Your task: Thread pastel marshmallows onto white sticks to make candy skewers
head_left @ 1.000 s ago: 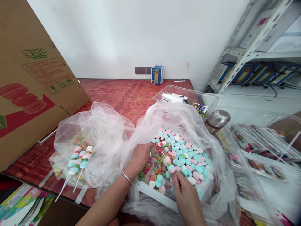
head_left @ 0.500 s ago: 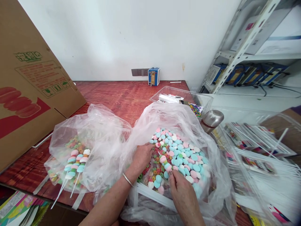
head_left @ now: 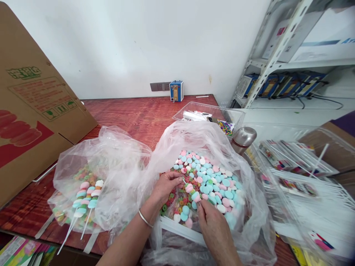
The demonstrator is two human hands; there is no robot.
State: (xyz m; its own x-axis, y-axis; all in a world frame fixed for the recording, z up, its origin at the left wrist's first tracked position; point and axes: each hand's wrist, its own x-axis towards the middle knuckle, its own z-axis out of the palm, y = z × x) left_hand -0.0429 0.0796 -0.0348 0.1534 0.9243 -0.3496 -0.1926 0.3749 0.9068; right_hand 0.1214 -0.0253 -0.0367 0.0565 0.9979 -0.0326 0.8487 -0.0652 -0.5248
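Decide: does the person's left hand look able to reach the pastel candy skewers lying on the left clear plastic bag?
Probably yes: the pastel candy skewers seem uncovered, with only crumpled clear plastic bag between them and the left hand, though it pinches a thin white stick.

Left grip [head_left: 166,186] and right grip [head_left: 212,225] pinch a candy skewer [head_left: 191,190] above loose candies [head_left: 222,183]; more skewers [head_left: 85,195] lie at eight o'clock.

Brown printed cardboard box [head_left: 33,122] cut off left; green label text unreadable. Right hand [head_left: 215,231] wrist runs off bottom.
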